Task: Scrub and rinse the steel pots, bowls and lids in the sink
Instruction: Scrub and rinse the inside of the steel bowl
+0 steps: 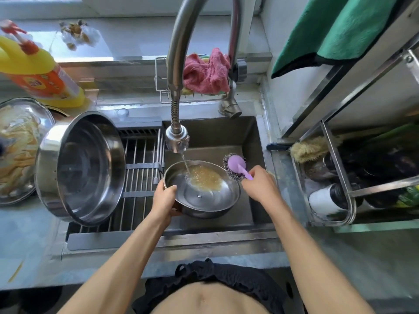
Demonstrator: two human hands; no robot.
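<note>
- Our left hand (163,198) grips the lid (201,189) at its nine o'clock rim, under the tap (177,141).
- Our right hand (260,184) holds the scrubber (235,166) at the lid's two o'clock.

Pale wall (292,64) beyond the fingers, bright daylight on grey table (29,241), steel rack (362,91) rightward.
</note>
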